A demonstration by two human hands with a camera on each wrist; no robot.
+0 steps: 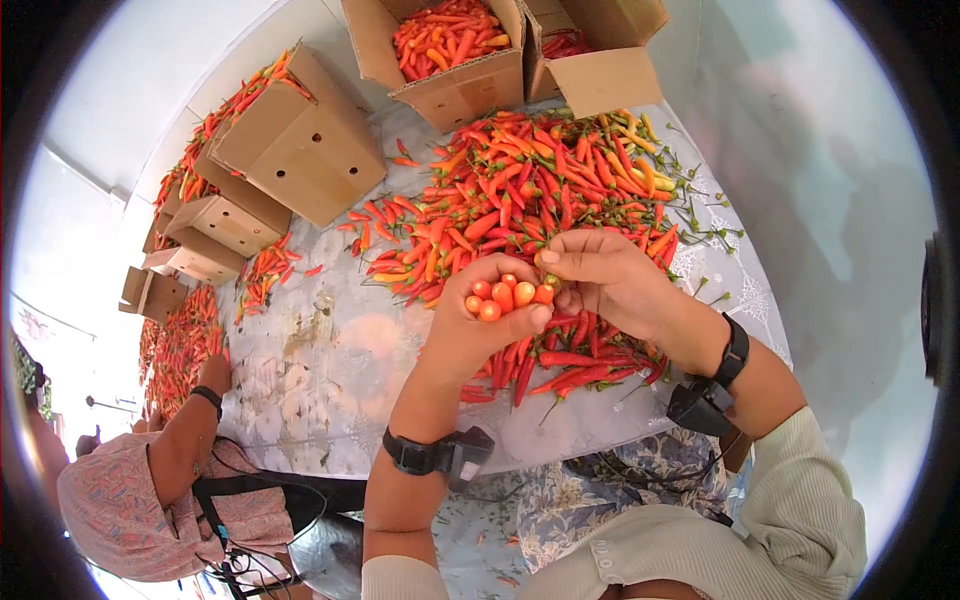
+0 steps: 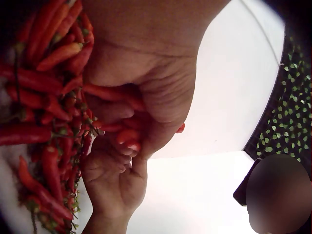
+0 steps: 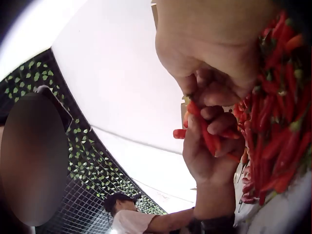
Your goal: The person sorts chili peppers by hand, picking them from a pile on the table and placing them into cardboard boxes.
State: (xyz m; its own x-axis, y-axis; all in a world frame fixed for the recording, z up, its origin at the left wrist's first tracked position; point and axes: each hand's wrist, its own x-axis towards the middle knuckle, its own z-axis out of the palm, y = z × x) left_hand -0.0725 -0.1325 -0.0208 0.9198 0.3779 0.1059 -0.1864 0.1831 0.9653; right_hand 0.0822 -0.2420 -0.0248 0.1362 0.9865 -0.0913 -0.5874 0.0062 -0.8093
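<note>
tabletop (image 1: 330, 400) pale, snowflake-patterned, stained near the middle; chili pile (image 1: 510, 190), red through orange, heaped across it; cardboard boxes (image 1: 310, 150), open, several filled with chilies, along the far and left sides; pale wall (image 1: 830, 260) to the right; second person (image 1: 130, 500) in patterned pink clothing, lower left, near loose chilies (image 1: 180, 345)

left hand (image 1: 465, 318) raised over the pile's near part, fingers curled round a bunch of chilies (image 1: 505, 292), blunt ends out; right hand (image 1: 615, 288) touching the bunch, thumb and finger pinching a chili stem (image 1: 552, 282); faint mark (image 3: 165, 197) behind, possibly writing, too small to read
</note>
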